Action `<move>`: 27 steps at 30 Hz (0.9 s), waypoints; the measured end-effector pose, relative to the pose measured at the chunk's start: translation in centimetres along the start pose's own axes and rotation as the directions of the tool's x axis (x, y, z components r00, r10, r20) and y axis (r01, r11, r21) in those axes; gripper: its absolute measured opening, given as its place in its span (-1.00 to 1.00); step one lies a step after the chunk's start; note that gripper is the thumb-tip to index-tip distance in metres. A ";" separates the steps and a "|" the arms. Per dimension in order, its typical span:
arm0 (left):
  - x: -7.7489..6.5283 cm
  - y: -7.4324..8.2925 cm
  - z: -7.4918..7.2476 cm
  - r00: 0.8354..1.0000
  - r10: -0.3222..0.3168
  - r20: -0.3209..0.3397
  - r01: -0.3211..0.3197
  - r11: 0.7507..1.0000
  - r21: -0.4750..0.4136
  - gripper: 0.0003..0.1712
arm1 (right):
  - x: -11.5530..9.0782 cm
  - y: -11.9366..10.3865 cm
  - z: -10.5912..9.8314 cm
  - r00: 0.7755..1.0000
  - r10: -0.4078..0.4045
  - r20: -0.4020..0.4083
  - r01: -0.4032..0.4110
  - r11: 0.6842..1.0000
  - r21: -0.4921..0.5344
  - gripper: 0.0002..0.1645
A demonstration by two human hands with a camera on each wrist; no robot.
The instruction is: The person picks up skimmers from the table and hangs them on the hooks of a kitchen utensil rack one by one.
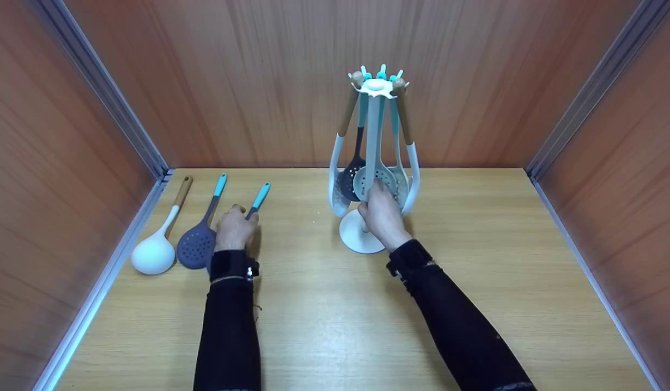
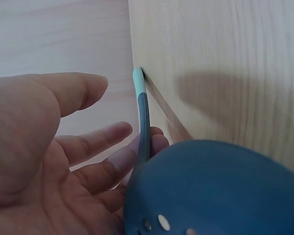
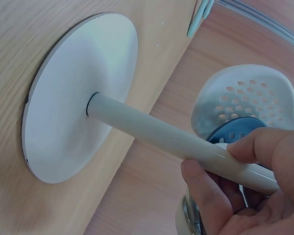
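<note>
Here, the right hand [image 1: 382, 212] grips the stand [image 1: 374, 125] by its pole [image 3: 147, 126]; left of it, the unclosed left hand [image 1: 236, 229] straddles a turquoise-handled utensil [image 1: 260, 196].

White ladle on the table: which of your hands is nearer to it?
Left. The left hand is to the ladle's right, with the dark skimmer between them; the right hand is farther right, gripping the stand.
</note>
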State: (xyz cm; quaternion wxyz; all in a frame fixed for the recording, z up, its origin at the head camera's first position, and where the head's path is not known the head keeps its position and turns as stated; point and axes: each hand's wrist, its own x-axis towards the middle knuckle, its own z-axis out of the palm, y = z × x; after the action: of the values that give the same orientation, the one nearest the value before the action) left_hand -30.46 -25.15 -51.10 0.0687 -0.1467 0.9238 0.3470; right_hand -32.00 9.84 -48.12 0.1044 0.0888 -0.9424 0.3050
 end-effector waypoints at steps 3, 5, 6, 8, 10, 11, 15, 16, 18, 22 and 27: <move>0.0 -0.2 0.2 0.999 0.029 -0.024 -0.029 1.000 0.003 -0.26 | -0.1 0.0 0.0 1.000 -0.021 -0.021 0.021 1.000 -0.007 -0.62; 0.1 -0.4 0.4 0.998 0.046 -0.039 -0.046 0.999 0.000 -0.27 | -0.2 0.0 0.0 0.999 -0.031 -0.033 0.030 0.999 -0.014 -0.63; 0.5 -0.7 0.6 0.997 0.056 -0.060 -0.056 0.998 0.003 -0.29 | -0.3 0.0 0.0 0.999 -0.032 -0.035 0.032 0.999 -0.015 -0.62; 0.9 -1.1 0.8 0.996 0.064 -0.065 -0.064 0.998 -0.005 -0.29 | -0.3 0.0 0.0 0.999 -0.028 -0.033 0.028 1.000 -0.014 -0.63; 1.8 -1.7 1.1 0.995 0.068 -0.071 -0.070 0.997 -0.020 -0.30 | -0.3 -0.1 -0.1 0.999 -0.021 -0.028 0.021 1.000 -0.008 -0.62; 2.3 -2.1 1.3 0.995 0.071 -0.075 -0.073 0.997 -0.027 -0.31 | -0.3 -0.1 -0.1 1.000 -0.018 -0.024 0.018 1.000 -0.006 -0.62; 3.4 -3.0 1.7 0.992 0.094 -0.085 -0.097 0.995 -0.033 -0.35 | -0.2 -0.1 0.0 1.000 -0.015 -0.026 0.015 1.000 -0.004 -0.60; 3.6 -3.1 1.9 0.990 0.103 -0.098 -0.107 0.993 -0.039 -0.37 | -0.2 0.0 0.1 1.000 -0.014 -0.028 0.014 1.000 -0.006 -0.60; 3.0 -2.6 1.6 0.989 0.112 -0.101 -0.116 0.993 -0.028 -0.40 | -0.1 0.0 0.2 0.999 -0.012 -0.032 0.012 1.000 -0.010 -0.60; 1.5 -1.3 0.9 0.990 0.108 -0.095 -0.112 0.993 -0.038 -0.45 | -0.1 0.0 0.1 1.000 -0.005 -0.018 0.005 1.000 -0.004 -0.57; 0.5 -0.3 0.5 0.989 0.102 -0.104 -0.106 0.994 -0.038 -0.49 | -0.2 -0.1 -0.1 1.000 0.001 0.000 -0.001 1.000 0.004 -0.55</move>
State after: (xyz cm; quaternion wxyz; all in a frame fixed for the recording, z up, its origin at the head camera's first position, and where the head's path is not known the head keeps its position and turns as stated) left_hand -30.84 -25.15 -51.80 0.0002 -0.1173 0.9247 0.3622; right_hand -31.78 9.83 -48.03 0.1039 0.0886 -0.9418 0.3071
